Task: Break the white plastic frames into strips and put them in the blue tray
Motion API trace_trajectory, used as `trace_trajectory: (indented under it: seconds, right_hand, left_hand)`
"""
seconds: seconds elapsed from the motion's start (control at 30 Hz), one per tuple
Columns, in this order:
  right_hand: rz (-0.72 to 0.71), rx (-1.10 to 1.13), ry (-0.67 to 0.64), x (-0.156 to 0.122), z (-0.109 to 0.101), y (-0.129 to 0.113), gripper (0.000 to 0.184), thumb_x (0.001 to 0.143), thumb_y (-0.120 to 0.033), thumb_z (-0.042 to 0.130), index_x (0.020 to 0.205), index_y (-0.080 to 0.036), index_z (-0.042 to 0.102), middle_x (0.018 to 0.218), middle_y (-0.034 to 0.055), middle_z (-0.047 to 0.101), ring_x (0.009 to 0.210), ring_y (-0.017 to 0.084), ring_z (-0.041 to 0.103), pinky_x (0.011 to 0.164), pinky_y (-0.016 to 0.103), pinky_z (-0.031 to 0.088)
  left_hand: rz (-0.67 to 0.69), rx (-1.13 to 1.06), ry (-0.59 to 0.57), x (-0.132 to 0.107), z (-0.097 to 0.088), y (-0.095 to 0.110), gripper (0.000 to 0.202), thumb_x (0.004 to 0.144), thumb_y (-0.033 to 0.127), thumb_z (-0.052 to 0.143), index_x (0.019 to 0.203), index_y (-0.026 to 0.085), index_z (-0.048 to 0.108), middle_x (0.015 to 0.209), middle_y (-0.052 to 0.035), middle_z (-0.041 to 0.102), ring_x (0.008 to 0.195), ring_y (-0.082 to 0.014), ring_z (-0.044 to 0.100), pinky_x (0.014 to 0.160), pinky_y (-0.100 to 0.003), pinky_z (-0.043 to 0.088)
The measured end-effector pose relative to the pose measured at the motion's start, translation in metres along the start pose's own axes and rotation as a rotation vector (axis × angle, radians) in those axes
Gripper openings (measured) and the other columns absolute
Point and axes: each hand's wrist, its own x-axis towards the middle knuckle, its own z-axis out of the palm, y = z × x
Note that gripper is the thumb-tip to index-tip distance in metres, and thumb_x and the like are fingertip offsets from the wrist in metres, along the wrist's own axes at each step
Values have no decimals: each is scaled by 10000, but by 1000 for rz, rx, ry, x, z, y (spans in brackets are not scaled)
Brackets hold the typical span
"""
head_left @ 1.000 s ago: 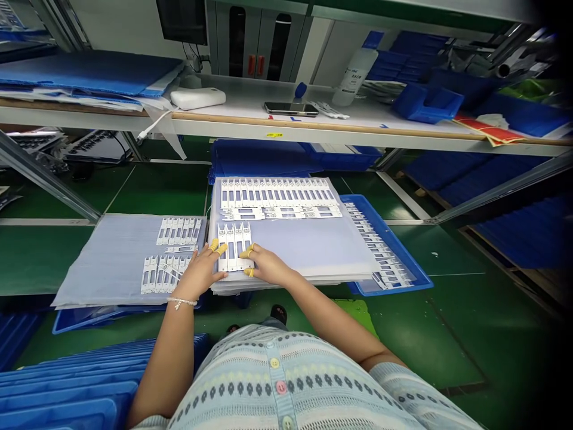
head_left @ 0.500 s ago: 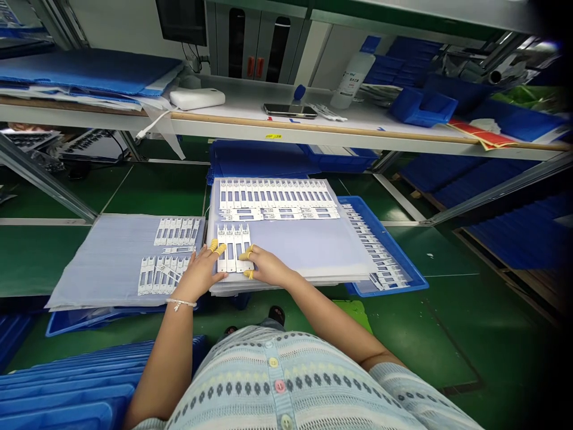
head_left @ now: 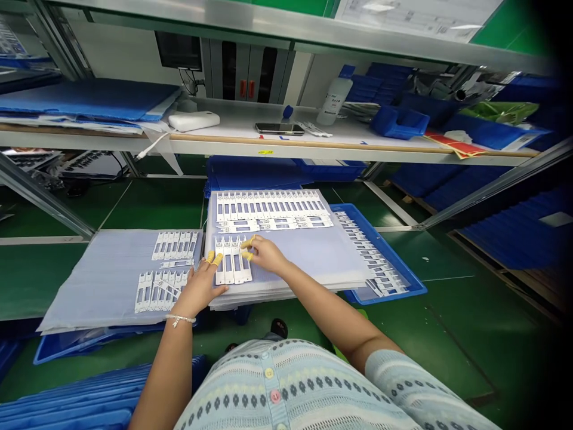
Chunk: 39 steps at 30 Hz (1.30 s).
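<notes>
Fingers [head_left: 218, 259] in yellow cots, spread apart: those of the left hand [head_left: 201, 288] at the left edge of a white slotted strip [head_left: 233, 261], those of the right hand [head_left: 265, 254] just beside its right edge, any grip impossible to tell. Strip laid flat on a stack of translucent sheets [head_left: 308, 257], nearer the body than longer rows of strips [head_left: 268, 206]. More strips [head_left: 172, 246] laid on a second sheet [head_left: 89, 280] to the left; blue tray [head_left: 394, 280] set at right, partly under the stack.

From up on the person's head, the camera faces forward and down, close over the work. The knit top [head_left: 277, 388] bulges in at six o'clock, the stack of translucent sheets [head_left: 313, 257] lies near the centre, and the shelf [head_left: 250, 146] crosses towards twelve o'clock.
</notes>
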Motion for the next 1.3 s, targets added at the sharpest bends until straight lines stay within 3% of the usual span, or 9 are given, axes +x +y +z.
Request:
trace_trajectory:
  seconds: [0.17, 0.3, 0.57, 0.83, 0.93, 1.03, 1.17, 1.3]
  right_hand:
    - [85, -285, -29, 67, -14, 21, 261, 894, -204, 565, 1135, -145, 647, 1143, 98, 617, 1019, 205, 598, 841, 286, 448]
    - [49, -347, -116, 95, -13, 33, 240, 836, -157, 607, 1064, -167, 681, 1149, 83, 643, 974, 218, 621, 784, 279, 444]
    - [-31, -374, -188, 96, -13, 36, 225, 838, -125, 594, 1042, -156, 684, 1109, 78, 667, 960, 210, 619, 757, 274, 432]
    - [-45, -299, -152, 94, -13, 32, 229, 826, -124, 633, 1042, -162, 699, 1063, 75, 668, 951, 202, 624, 800, 282, 451]
    - [-40, -265, -91, 83, -21, 29, 278, 854, -163, 619, 1127, -151, 669, 1123, 92, 642, 959, 186, 617, 840, 287, 458]
    - [-47, -152, 9, 57, -35, 28, 273, 877, -204, 594, 1137, -160, 664, 1108, 90, 643, 837, 152, 615, 815, 302, 478]
    - [-50, 23, 139, 0, -62, 38, 240, 865, -231, 586, 1076, -177, 688, 1003, 69, 676, 760, 149, 596, 785, 330, 499]
    - [75, 80, 279, -71, -90, 68, 273, 864, -304, 542, 1058, -184, 691, 954, 66, 688, 788, 178, 612, 736, 338, 517]
  left_hand:
    - [-22, 4, 9, 2, 4, 1, 757, 845, 350, 554, 1488, 174, 195, 1546, -190, 262, 1443, -347, 166, 1117, -605, 171]
    - [-30, 2, 22, 4, 9, 0, 742, 836, 340, 556, 1480, 173, 227, 1526, -185, 312, 1442, -352, 168, 1121, -607, 163]
    - [-40, -23, 47, 4, 15, 2, 740, 837, 325, 540, 1484, 176, 214, 1527, -185, 312, 1442, -359, 159, 1112, -630, 157]
    - [-42, -35, 44, 2, 9, 5, 806, 799, 391, 601, 1477, 169, 225, 1532, -199, 291, 1440, -376, 152, 1104, -646, 150]
    - [-30, -44, 81, 6, 0, 6, 820, 818, 510, 554, 1465, 117, 239, 1529, -223, 281, 1439, -377, 154, 1121, -620, 141]
    - [-23, -50, 149, 17, -12, 7, 727, 893, 545, 392, 1433, 70, 285, 1497, -249, 329, 1436, -359, 180, 1139, -579, 146]
    - [58, -33, 186, 46, -32, 10, 625, 934, 488, 315, 1432, 109, 303, 1497, -209, 354, 1422, -305, 257, 1157, -514, 168]
    - [131, 30, 146, 90, -54, 19, 589, 934, 473, 361, 1401, 114, 371, 1480, -208, 376, 1380, -307, 339, 1140, -510, 224]
